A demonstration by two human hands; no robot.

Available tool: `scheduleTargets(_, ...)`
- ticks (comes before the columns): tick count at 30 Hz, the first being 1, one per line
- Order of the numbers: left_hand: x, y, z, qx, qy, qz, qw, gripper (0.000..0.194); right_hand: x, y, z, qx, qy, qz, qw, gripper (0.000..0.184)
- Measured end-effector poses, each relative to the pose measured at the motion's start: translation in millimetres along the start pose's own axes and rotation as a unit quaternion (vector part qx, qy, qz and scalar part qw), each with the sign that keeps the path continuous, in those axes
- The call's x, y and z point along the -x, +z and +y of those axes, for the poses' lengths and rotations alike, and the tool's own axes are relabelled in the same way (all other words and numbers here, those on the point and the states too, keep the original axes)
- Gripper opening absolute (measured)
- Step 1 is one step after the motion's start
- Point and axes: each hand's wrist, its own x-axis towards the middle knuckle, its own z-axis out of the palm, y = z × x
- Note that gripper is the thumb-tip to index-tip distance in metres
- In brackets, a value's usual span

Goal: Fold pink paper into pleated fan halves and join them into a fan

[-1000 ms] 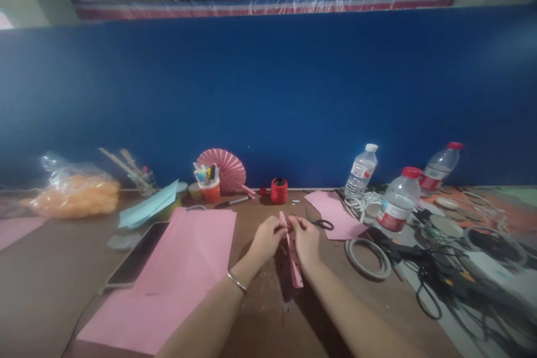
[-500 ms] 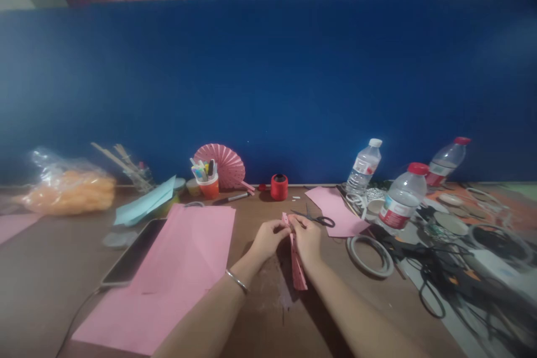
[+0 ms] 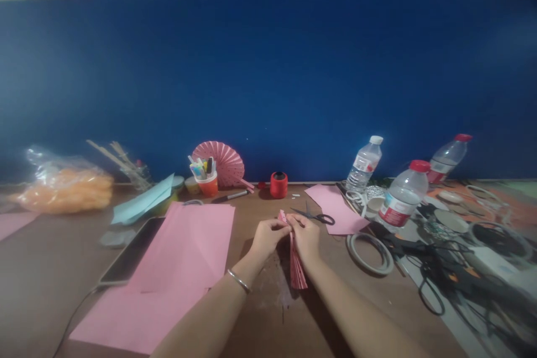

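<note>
Both hands pinch a narrow, accordion-folded strip of pink paper [image 3: 297,271] near its far end, above the brown table. My left hand [image 3: 269,236], with a silver bangle at the wrist, grips it from the left side with thumb and fingertips. From the right, my right hand [image 3: 306,238] closes around the same spot, so the middle of the strip is partly hidden. The near end hangs toward me with its pleats slightly fanned. Just beyond my right hand lie black scissors [image 3: 321,217], partly on a cut pink sheet [image 3: 339,210].
Pink sheets [image 3: 184,251] and a dark tablet-like device [image 3: 133,251] lie left. Along the back are a pen cup [image 3: 207,185], a round pink paper fan [image 3: 224,162] and a red container [image 3: 278,185]. Tape [image 3: 370,255], bottles [image 3: 405,196] and cables [image 3: 444,274] crowd the right.
The near end of the folded paper has spread, showing more pleats. Both hands keep their pinch at nearly the same place. The view has shifted slightly.
</note>
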Motion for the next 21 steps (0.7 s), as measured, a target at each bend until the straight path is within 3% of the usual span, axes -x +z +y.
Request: scheduleTargets(21,1.6,-7.4,1.9,0.072,-0.101,-0.037,0.992,0.039,3.6,0.8,4.6,-0.002,-0.003,-0.048,0.999,0.023)
